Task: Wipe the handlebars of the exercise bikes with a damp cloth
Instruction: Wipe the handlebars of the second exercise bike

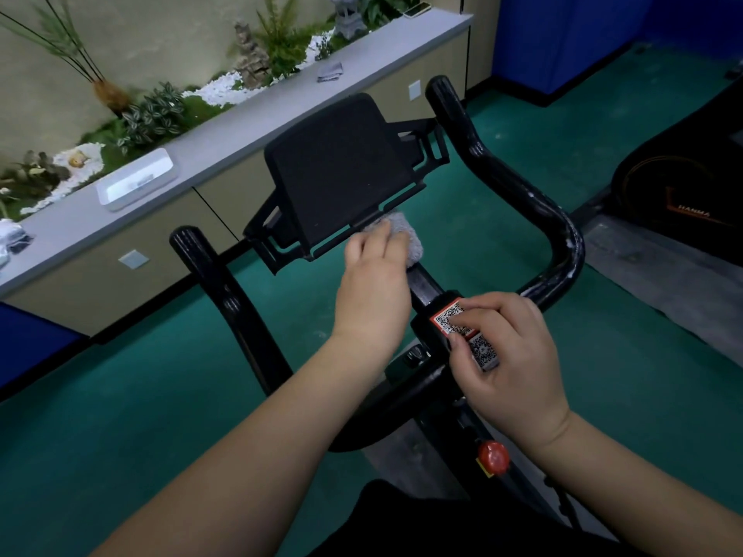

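Head view: at centre frame the left hand (372, 287) presses a grey cloth (404, 239) onto the bike's middle bar, just below the black tablet holder (337, 174); its fingers curl over the cloth, gripping it, likely so the rag stays bunched while rubbing. Right of centre, the right hand (508, 355) grasps the clamp block carrying the QR stickers (450, 317), probably to brace the frame against the wiping push. Outward, the black handlebars (522, 186) sweep up to both sides, the right one flecked with pale marks that seem to need wiping. A red knob (493, 456) sits at lower right. A spare cloth (329, 71) lies on the grey ledge (225, 130), upper centre.
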`<state>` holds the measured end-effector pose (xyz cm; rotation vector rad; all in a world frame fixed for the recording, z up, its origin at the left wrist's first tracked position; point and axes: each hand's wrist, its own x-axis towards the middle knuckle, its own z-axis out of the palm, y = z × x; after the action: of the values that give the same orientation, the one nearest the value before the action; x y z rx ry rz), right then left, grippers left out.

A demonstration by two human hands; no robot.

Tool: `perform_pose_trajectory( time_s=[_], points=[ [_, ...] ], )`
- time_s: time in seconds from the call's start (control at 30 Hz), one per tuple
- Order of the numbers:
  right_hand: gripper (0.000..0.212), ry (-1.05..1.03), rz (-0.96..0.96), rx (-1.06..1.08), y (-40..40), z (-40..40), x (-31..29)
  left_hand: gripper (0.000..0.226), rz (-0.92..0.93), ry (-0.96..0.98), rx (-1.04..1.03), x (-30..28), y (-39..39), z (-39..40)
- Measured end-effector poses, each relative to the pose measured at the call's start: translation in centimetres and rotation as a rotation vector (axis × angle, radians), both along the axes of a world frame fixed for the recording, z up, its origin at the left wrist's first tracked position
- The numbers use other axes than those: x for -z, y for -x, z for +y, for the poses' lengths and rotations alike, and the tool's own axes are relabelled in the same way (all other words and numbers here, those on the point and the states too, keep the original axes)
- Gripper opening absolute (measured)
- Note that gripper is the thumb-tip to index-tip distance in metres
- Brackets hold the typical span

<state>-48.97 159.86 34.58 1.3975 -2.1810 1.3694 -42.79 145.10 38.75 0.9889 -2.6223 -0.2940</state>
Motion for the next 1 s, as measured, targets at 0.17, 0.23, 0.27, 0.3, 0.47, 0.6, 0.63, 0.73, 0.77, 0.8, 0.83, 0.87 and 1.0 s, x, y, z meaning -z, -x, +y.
perform_pose_trajectory(
  time_s=[0.17, 0.23, 0.27, 0.3, 0.47, 0.6, 0.63, 0.73, 0.77, 0.8, 0.83, 0.87, 1.0],
  points=[
    [0.014, -0.002, 0.005, -0.006, 0.0, 0.0, 0.0, 0.05, -0.096, 0.052, -0.013, -1.2, 1.5, -0.2],
    [0.014, -0.003, 0.006, -0.008, 0.0, 0.1, 0.0, 0.053, -0.056, 0.012, -0.039, -0.7, 0.9, 0.3],
    [0.014, -0.004, 0.009, -0.008, -0.1, 0.1, 0.0, 0.054, -0.02, -0.009, -0.056, -0.3, 0.3, 0.5],
    [0.014, -0.006, 0.011, -0.008, 0.0, 0.1, 0.0, 0.053, 0.026, -0.032, -0.078, 0.2, -0.3, 0.5],
    [0.012, -0.02, -0.003, -0.015, 0.2, 0.1, -0.1, 0.037, 0.199, -0.143, -0.053, 0.6, -1.9, 0.6],
    [0.012, -0.059, -0.079, -0.086, 0.5, 0.2, -0.7, 0.033, 0.159, -0.165, 0.082, -0.6, -1.8, 0.9],
    [0.013, -0.062, -0.121, -0.099, 0.6, 0.4, -1.0, 0.033, 0.189, -0.201, 0.066, -1.0, -2.0, 1.2],
    [0.02, -0.045, -0.26, -0.051, 0.9, 0.6, -2.5, 0.033, 0.319, -0.281, 0.023, -1.9, -3.0, 3.3],
    [0.023, -0.044, -0.304, -0.042, 1.0, 0.6, -3.2, 0.033, 0.344, -0.298, 0.04, -2.2, -3.4, 4.2],
    [0.024, -0.047, -0.353, -0.048, 1.1, 0.5, -3.8, 0.033, 0.352, -0.312, 0.07, -2.4, -3.8, 5.1],
    [0.021, -0.051, -0.413, -0.062, 1.1, 0.3, -4.4, 0.035, 0.342, -0.325, 0.105, -2.5, -4.2, 5.9],
    [0.016, -0.056, -0.483, -0.075, 1.1, 0.0, -5.0, 0.038, 0.319, -0.337, 0.136, -2.6, -4.5, 6.5],
    [0.012, -0.083, -0.655, -0.053, 1.6, -0.4, -5.7, 0.052, 0.268, -0.434, 0.186, -2.7, -5.6, 7.4]
  ],
)
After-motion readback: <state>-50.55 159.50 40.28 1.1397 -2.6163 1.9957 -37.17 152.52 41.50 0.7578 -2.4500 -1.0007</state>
